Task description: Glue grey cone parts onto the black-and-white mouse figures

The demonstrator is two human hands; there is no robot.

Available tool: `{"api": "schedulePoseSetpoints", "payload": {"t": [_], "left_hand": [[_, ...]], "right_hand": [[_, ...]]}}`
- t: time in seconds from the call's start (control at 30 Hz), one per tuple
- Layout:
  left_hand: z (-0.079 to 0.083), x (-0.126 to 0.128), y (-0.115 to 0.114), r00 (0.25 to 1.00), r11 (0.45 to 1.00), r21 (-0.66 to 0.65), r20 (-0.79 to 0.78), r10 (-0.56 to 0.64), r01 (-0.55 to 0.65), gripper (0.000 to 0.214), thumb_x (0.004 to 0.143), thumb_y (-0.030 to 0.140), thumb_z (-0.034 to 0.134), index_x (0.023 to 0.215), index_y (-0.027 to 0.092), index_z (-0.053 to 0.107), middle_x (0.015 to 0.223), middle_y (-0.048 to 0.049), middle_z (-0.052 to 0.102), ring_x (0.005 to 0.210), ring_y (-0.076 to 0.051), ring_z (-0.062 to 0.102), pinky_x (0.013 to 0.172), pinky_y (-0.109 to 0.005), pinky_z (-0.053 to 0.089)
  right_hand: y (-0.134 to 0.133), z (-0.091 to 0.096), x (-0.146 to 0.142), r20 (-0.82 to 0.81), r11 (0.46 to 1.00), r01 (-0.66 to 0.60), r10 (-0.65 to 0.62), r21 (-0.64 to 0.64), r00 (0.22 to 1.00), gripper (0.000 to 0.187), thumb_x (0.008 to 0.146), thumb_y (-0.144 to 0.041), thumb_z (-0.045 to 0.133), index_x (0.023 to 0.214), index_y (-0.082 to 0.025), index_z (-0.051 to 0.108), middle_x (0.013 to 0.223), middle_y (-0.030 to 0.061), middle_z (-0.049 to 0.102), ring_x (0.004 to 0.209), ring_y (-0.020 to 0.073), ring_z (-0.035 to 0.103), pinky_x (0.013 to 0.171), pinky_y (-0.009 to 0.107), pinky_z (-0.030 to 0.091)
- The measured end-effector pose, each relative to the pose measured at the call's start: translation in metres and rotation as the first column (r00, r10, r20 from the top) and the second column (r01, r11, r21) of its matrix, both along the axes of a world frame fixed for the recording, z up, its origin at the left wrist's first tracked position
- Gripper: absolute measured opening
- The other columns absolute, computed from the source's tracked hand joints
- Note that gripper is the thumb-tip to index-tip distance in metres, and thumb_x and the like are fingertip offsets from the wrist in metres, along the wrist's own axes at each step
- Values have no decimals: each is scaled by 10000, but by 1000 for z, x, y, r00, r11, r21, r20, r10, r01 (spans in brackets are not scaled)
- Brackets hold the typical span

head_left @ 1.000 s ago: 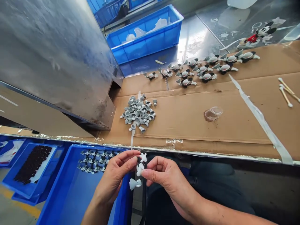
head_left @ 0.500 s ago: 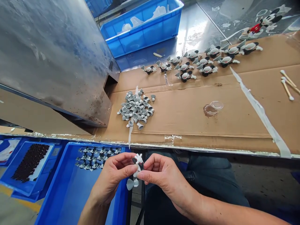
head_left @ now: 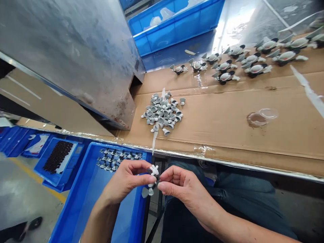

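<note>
My left hand [head_left: 134,179] pinches a small black-and-white toy figure [head_left: 153,179] between thumb and fingers. The figure is held upright above the edge of the blue tray, a white gloved hand at its top and a grey cone piece [head_left: 146,192] at its lower end. At the figure's right edge is my right hand [head_left: 178,184], thumb and forefinger pinched, the other fingers curled. Whatever is between those fingertips is too small to make out. On the cardboard beyond lies a heap of grey cone pieces with white hands [head_left: 164,111].
Several similar figures [head_left: 225,77] lie in rows on the cardboard [head_left: 215,118]. A clear round dish [head_left: 257,119] sits at right. The blue tray [head_left: 83,206] at left holds finished-looking rows of small parts [head_left: 111,158]. A metal housing [head_left: 101,60] and a blue bin [head_left: 174,30] stand behind.
The camera view has turned left, so the bench items appear further right. My right thumb has drawn back from the figure's front to its right edge. My left hand keeps its hold.
</note>
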State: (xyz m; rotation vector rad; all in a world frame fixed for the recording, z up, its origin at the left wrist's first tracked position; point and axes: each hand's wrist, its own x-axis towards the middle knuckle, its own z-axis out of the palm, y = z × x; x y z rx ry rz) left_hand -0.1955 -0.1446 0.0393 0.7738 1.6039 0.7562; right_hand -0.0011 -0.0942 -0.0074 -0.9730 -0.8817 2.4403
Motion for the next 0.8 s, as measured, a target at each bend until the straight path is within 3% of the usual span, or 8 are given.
{"api": "schedulePoseSetpoints", "payload": {"t": [0.1, 0.17, 0.23, 0.33, 0.43, 0.53, 0.63, 0.8], "left_hand": [[-1, -43, -19, 981, 995, -38, -177, 80, -88, 309, 658, 417, 876, 845, 190, 783, 898, -38, 745, 803, -192, 654, 753, -307, 512], [-11, -80, -39, 940, 989, -63, -326, 105, -133, 339, 668, 437, 865, 870, 187, 756, 1009, -41, 727, 843, -205, 662, 761, -328, 520], [-28, -115, -63, 881, 984, -113, -468, 70, -138, 337, 714, 423, 843, 907, 169, 737, 1017, -54, 714, 918, -233, 665, 836, -379, 526], [-66, -151, -100, 785, 964, -250, -614, -84, -92, 230, 852, 357, 767, 924, 149, 701, 1048, -62, 708, 1033, -254, 659, 961, -478, 507], [-108, -167, -131, 697, 920, -391, -666, -264, -25, 217, 911, 344, 716, 1001, 149, 689, 1113, -72, 694, 1051, -254, 658, 952, -490, 527], [-140, -178, -150, 621, 871, -487, -662, -419, 68, 232, 927, 347, 698, 1059, 158, 684, 1169, -83, 681, 1095, -262, 646, 975, -506, 520], [-158, -194, -158, 548, 824, -544, -646, -531, 157, 266, 931, 351, 691, 1120, 164, 674, 1225, -94, 665, 1152, -279, 625, 1002, -532, 504], [-175, -220, -157, 447, 757, -587, -617, -647, 287, 300, 939, 351, 682, 1178, 172, 658, 1275, -103, 645, 1170, -284, 618, 1002, -537, 508]], "right_hand": [[1, -1, 4, 43, 994, -45, 41, 104, 998, 338, 774, -504, 812, 843, -185, 723, 770, -4, 699, 766, 143, 604, 758, 251, 457], [2, -2, 9, 81, 987, -64, 53, 150, 995, 335, 811, -531, 765, 839, -200, 725, 781, 9, 707, 796, 163, 620, 778, 263, 462], [3, -4, 14, 118, 982, -72, 52, 175, 992, 336, 818, -549, 751, 814, -214, 725, 772, 15, 710, 820, 180, 634, 787, 266, 469], [2, -8, 19, 158, 979, -65, 35, 193, 987, 332, 819, -558, 749, 790, -227, 735, 765, 20, 710, 834, 189, 647, 794, 254, 481], [2, -13, 22, 206, 973, -70, 24, 220, 978, 330, 834, -567, 737, 803, -238, 744, 804, 21, 717, 817, 175, 636, 794, 225, 489], [4, -18, 23, 245, 961, -72, 5, 267, 970, 363, 833, -598, 721, 780, -240, 744, 808, 28, 714, 810, 168, 626, 781, 190, 498], [6, -21, 22, 267, 944, -64, -26, 323, 963, 400, 802, -620, 727, 733, -227, 748, 786, 50, 713, 782, 174, 634, 739, 171, 519], [7, -25, 18, 306, 927, -66, -54, 369, 951, 430, 773, -636, 739, 691, -214, 752, 772, 77, 723, 767, 189, 668, 694, 152, 553]]}}
